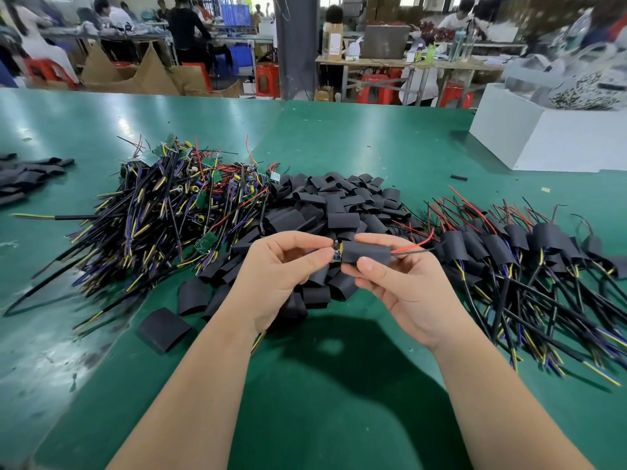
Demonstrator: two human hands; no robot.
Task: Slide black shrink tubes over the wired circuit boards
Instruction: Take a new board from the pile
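Observation:
My left hand (pixel 283 266) pinches the exposed end of a wired circuit board (pixel 337 253) above the green table. My right hand (pixel 400 286) grips a black shrink tube (pixel 368 254) that covers most of that board; thin red and black wires (pixel 412 247) stick out of the tube's right end. Behind my hands lies a heap of loose black tubes (pixel 332 205). Bare wired boards (pixel 176 201) are piled at the left. Boards with tubes on them (pixel 529 252) lie at the right.
A single flat tube (pixel 164 329) lies near my left forearm. More black sleeves (pixel 23 178) sit at the far left edge. A white box (pixel 549 137) stands at the back right. Beyond the green table (pixel 339 401), people work at other benches.

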